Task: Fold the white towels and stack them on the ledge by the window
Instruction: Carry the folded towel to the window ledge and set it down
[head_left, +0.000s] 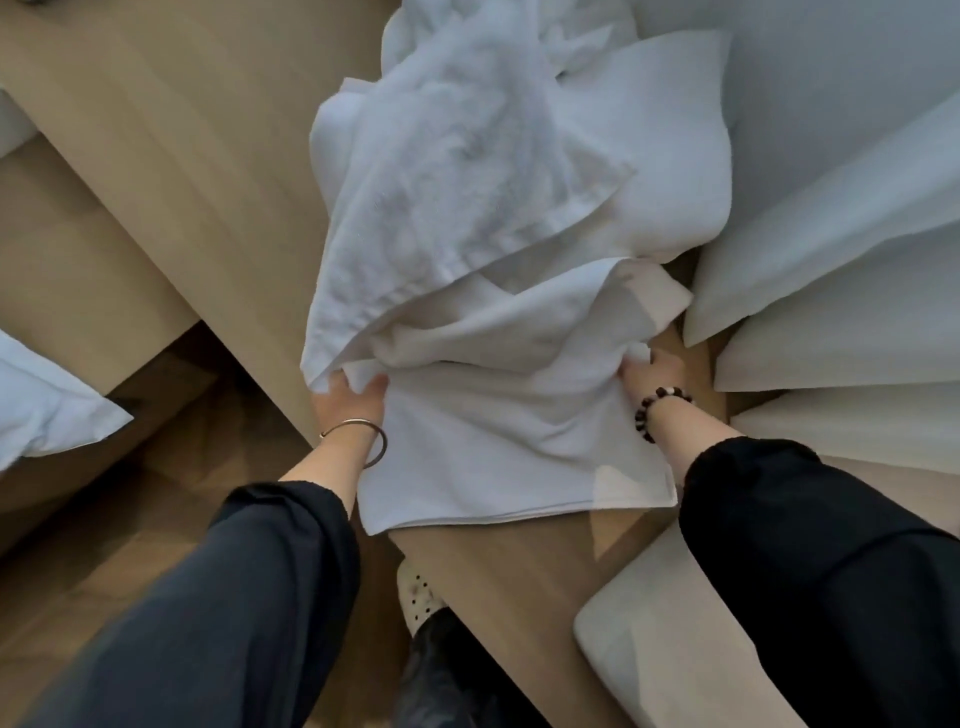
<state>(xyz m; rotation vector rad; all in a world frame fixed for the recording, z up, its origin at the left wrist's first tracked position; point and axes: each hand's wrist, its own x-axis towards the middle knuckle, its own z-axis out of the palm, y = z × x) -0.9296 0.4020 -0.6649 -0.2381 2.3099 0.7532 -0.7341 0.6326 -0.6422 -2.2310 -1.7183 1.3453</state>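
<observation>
Left hand (347, 397), right hand (652, 370) pinch towel (498, 452); pillows (841, 244) crowd right.

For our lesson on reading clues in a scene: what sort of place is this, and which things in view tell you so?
Probably a hotel bedroom: a heap of white terry towels lies on a pale wooden ledge, beside several plump white pillows.

Rumpled white towels (483, 249) heaped on the wooden ledge (171, 156).
</observation>
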